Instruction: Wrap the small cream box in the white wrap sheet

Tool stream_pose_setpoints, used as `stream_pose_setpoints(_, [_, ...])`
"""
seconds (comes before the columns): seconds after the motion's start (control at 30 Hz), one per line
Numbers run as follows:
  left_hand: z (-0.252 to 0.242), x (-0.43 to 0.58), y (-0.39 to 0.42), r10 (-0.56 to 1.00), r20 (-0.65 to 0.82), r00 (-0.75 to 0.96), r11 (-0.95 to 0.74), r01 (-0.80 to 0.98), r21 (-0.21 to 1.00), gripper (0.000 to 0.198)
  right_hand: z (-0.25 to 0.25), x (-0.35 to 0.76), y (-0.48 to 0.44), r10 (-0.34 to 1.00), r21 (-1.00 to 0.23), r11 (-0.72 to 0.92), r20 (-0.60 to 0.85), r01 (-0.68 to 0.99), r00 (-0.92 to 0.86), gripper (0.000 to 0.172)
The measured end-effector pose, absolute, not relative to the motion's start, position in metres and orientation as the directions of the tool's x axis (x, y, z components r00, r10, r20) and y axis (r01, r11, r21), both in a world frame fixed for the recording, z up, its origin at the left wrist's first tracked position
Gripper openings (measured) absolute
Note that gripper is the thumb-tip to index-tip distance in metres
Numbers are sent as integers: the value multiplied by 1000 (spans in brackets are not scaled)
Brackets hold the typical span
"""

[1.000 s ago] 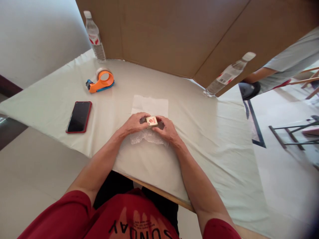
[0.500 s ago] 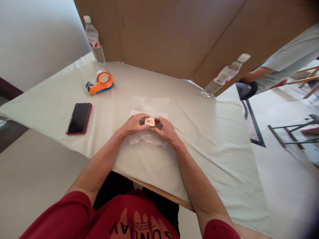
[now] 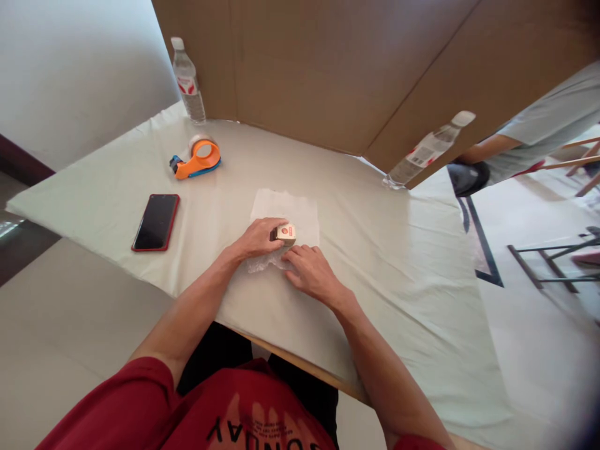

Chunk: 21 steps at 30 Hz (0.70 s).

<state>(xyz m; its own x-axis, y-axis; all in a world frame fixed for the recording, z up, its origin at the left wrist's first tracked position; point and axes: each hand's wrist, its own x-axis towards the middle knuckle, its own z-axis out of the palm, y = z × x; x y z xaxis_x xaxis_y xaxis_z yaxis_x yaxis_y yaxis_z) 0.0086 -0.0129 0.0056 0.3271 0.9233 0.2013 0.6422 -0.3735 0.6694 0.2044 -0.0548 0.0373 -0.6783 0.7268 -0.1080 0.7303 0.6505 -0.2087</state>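
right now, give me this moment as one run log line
left hand: grip on small cream box | right hand: at bubble wrap | orange tape dispenser, red-cased phone: left of both hands

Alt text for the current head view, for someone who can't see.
A person's left hand holds a small box over a translucent sheet, the right hand at the sheet's near edge. A phone and an orange tape dispenser sit left; two bottles stand farther back.
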Motion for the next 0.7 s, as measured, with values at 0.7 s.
stream_pose_setpoints(0.7, [26, -3, -17, 925, 49, 378, -224, 434, 872, 53, 54, 193, -38, 720, -223, 681, 28, 698, -694, 23])
